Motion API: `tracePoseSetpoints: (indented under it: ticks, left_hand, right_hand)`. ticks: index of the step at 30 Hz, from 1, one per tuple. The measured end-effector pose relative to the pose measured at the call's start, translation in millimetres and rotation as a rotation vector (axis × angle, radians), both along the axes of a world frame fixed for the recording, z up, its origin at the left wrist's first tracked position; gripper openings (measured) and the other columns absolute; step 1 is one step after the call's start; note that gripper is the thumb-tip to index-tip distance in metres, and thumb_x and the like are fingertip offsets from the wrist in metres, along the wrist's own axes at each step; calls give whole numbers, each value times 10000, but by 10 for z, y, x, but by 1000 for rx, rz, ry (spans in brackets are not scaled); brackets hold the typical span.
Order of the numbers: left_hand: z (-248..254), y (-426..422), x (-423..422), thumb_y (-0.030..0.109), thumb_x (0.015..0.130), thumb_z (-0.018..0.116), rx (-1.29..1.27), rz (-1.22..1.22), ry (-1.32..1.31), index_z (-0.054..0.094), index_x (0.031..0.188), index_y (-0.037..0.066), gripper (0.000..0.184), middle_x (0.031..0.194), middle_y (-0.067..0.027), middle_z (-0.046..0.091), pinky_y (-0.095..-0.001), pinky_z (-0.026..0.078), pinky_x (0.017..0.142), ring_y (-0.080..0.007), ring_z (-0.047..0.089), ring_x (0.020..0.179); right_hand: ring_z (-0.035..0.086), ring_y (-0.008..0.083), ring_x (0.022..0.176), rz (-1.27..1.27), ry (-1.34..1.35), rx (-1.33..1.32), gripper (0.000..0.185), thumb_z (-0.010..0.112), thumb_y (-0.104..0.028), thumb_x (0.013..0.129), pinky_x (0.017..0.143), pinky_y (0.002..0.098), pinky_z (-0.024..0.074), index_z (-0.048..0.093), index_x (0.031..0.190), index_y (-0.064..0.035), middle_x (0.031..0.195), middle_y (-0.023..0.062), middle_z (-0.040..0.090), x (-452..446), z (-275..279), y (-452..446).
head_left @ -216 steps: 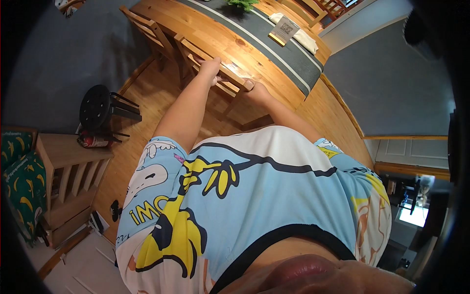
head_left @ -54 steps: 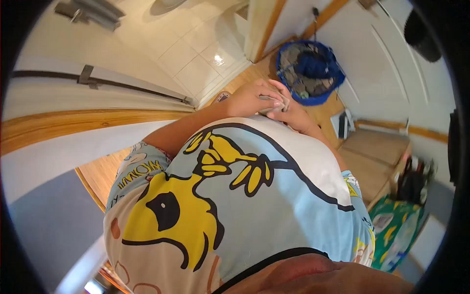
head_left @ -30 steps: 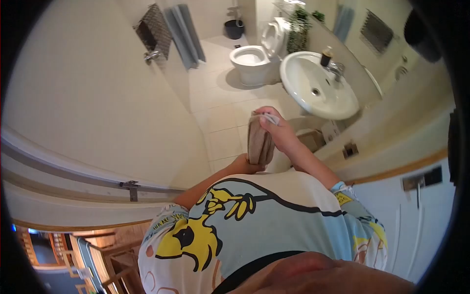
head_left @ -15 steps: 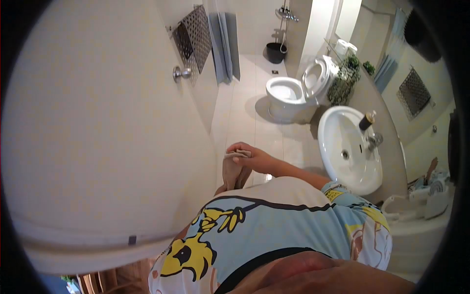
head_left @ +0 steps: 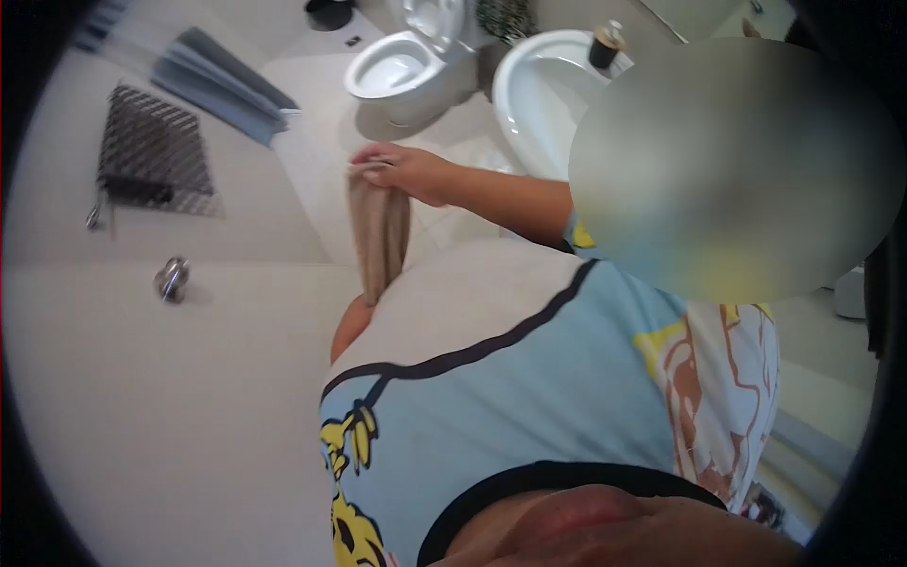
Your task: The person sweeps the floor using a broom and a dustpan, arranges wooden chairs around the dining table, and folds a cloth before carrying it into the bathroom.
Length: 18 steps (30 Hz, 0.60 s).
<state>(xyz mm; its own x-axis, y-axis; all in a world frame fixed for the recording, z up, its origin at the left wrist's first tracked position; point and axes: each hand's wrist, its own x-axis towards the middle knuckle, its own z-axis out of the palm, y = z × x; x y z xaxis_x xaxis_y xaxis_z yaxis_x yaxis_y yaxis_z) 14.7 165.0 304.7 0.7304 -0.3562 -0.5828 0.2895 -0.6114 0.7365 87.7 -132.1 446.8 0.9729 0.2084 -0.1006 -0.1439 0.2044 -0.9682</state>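
Observation:
My right hand (head_left: pixel 406 173) is closed, with the fingers and thumb pinching the upper end of a beige-brown cloth (head_left: pixel 380 231). The cloth hangs in long folds in front of my body, down to my left forearm (head_left: pixel 351 326). That forearm shows only in part beside my shirt. My left hand is hidden behind or within the cloth, so its fingers cannot be made out.
A white toilet (head_left: pixel 397 71) with its lid raised stands ahead. To the right is a white sink (head_left: pixel 515 90) with a soap dispenser (head_left: pixel 606 45). On the left are a door knob (head_left: pixel 173 280), a woven hanging (head_left: pixel 156 151) and a blue-grey curtain (head_left: pixel 222 85). A blurred patch covers the right side.
My view has turned, so the sink and toilet sit higher and further left. More of the cloth shows, drawn out longer below my right hand, which still holds it.

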Motion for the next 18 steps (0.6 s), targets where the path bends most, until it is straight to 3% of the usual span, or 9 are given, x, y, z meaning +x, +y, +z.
tracePoseSetpoints:
  ticks: [1, 4, 8, 14, 18]
  left_hand:
    - [-17, -47, 19, 264, 804, 645, 29, -14, 11, 557, 1153, 41, 423, 1065, -135, 623, -355, 448, 860, -246, 586, 1008]
    - [-38, -158, 122, 270, 800, 647, 94, -36, 19, 558, 1151, 44, 427, 1072, -136, 620, -360, 446, 863, -252, 584, 1013]
    - [-48, -93, 56, 277, 795, 649, 165, -7, 9, 560, 1149, 48, 432, 1081, -138, 617, -365, 443, 866, -260, 582, 1019]
    - [-250, -170, -295, 288, 787, 653, 194, 49, 15, 563, 1146, 54, 438, 1095, -140, 612, -374, 440, 871, -271, 578, 1029]
    - [-414, -248, -735, 295, 781, 655, 149, 223, 16, 565, 1144, 58, 443, 1104, -142, 609, -379, 437, 875, -279, 576, 1036]
  right_hand:
    - [473, 142, 1013, 2, -14, 138, 346, 578, -136, 867, 879, 285, 396, 503, 1205, -129, 1081, 29, 526, 67, 118, -92]
    - [479, 147, 1018, 32, 25, 96, 362, 589, -109, 852, 880, 299, 409, 503, 1203, -129, 1088, 27, 525, 406, 87, -266]
    - [502, 168, 1020, 33, 261, 328, 403, 598, -99, 819, 875, 301, 429, 485, 1206, -95, 1100, 71, 542, 657, -244, -150]
    - [471, 236, 1108, 144, 423, 230, 478, 554, -110, 852, 946, 374, 399, 391, 1297, -48, 1183, 116, 495, 833, -894, 16]
    - [464, 237, 1114, 353, 513, 102, 453, 552, -89, 848, 958, 359, 390, 403, 1274, -39, 1174, 125, 492, 682, -1030, 260]
